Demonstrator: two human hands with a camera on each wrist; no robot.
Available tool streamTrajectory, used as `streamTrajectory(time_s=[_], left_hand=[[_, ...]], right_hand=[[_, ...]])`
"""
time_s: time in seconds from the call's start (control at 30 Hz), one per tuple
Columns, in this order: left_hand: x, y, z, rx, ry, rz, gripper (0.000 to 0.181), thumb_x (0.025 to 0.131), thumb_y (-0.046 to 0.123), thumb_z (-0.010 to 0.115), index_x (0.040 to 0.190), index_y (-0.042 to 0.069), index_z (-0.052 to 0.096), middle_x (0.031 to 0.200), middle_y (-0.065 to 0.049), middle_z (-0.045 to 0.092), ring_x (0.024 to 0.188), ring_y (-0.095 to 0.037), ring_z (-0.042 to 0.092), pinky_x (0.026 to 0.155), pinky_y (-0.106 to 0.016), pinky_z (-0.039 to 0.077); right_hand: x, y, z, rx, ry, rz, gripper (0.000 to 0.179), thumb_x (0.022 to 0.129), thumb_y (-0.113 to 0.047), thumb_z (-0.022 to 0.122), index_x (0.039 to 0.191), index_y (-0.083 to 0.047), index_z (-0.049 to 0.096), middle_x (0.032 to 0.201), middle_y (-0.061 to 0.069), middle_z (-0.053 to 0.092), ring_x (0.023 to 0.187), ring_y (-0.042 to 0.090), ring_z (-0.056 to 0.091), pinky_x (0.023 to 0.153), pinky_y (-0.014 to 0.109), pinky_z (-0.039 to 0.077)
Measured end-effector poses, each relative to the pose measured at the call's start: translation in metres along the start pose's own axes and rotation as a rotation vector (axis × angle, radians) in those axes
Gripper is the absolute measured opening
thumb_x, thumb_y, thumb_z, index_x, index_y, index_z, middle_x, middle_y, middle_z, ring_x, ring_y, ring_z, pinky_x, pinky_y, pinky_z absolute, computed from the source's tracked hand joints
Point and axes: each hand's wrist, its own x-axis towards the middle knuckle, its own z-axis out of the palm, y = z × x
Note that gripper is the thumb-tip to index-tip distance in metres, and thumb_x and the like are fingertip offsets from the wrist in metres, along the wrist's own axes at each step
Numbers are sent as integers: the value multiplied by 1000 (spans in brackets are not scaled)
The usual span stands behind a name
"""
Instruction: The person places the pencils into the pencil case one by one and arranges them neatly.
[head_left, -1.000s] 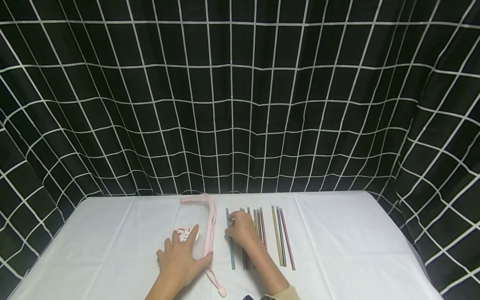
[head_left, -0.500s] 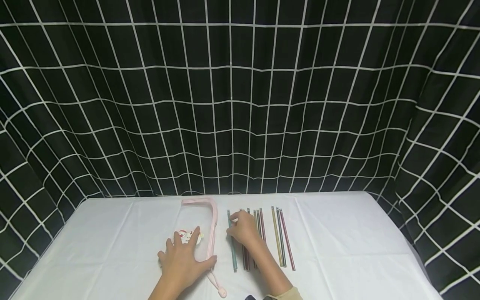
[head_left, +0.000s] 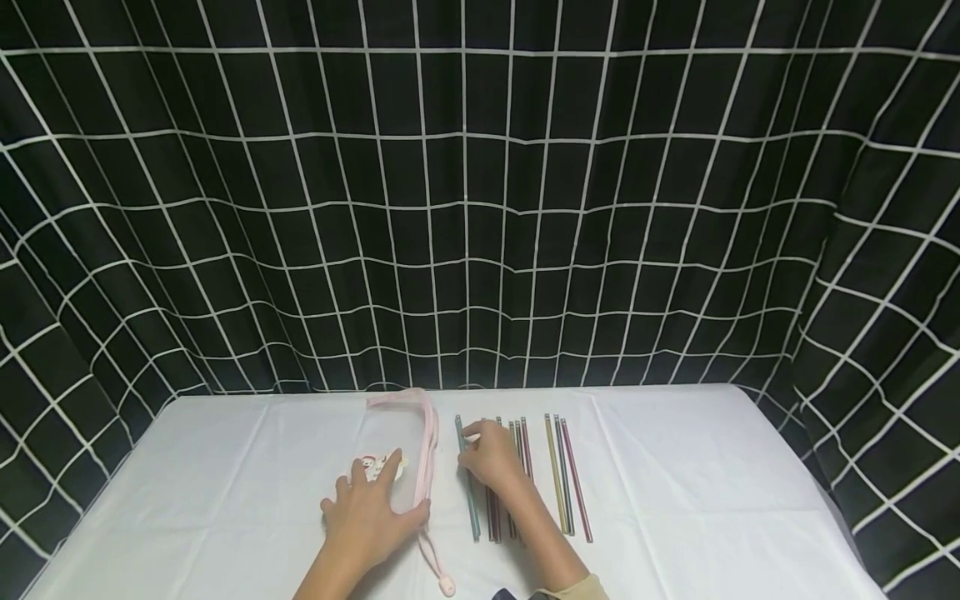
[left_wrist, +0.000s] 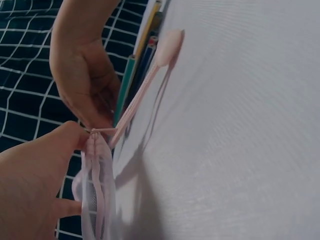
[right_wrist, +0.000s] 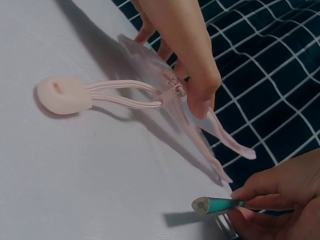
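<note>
A see-through pouch with a pink zipper edge (head_left: 427,450) and a small cartoon print (head_left: 370,468) lies at the left middle of the table. My left hand (head_left: 363,521) rests over it, fingers spread and straight, the thumb touching the zipper edge near its end. A pink cord with a rounded pull tab (right_wrist: 62,95) hangs from that end. My right hand (head_left: 491,458) pinches a teal pencil (head_left: 472,508) between thumb and fingers. In the right wrist view the teal pencil's flat end points toward the camera. Part of its shaft is hidden by the fingers.
Several dark pencils (head_left: 492,521) lie partly under my right hand and forearm. To their right are a yellow pencil (head_left: 557,483), a dark one and a red one (head_left: 577,492). A white cloth (head_left: 697,500) covers the table; a black gridded curtain (head_left: 480,192) stands behind.
My left hand and the pouch's zipper edge have shifted slightly right. The teal pencil has moved a little right with my right hand, its near end swinging right.
</note>
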Motion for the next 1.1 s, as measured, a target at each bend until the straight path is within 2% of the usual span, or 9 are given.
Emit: streamTrajectory(time_s=[0.33, 0.73, 0.9, 1.1], left_hand=[[1, 5, -2, -49, -11, 0, 80, 88, 62, 66, 154, 17, 55, 141, -32, 54, 119, -52, 57, 88, -73, 45], [-2, 6, -2, -30, -15, 22, 78, 95, 68, 59, 156, 19, 53, 142, -29, 56, 118, -51, 60, 85, -70, 49], [-2, 7, 0, -35, -13, 26, 78, 96, 68, 58, 156, 19, 52, 144, -28, 55, 119, -51, 60, 87, -71, 48], [-3, 7, 0, -33, -22, 10, 78, 96, 68, 57, 157, 20, 51, 145, -27, 54, 121, -51, 59, 89, -72, 48]], right_hand=[[7, 7, -5, 60, -1, -13, 43, 85, 5, 73, 126, 13, 67, 77, 14, 72, 54, 14, 63, 50, 24, 52], [8, 4, -12, 166, 23, -9, 45, 85, 2, 75, 128, 11, 67, 87, 17, 75, 64, 24, 74, 57, 29, 61], [6, 0, -12, 256, 29, 17, 45, 87, 1, 76, 130, 10, 67, 92, 19, 75, 71, 24, 76, 64, 30, 64], [5, -4, -8, 356, 50, 54, 47, 87, 0, 75, 132, 10, 65, 96, 21, 75, 72, 26, 77, 68, 34, 65]])
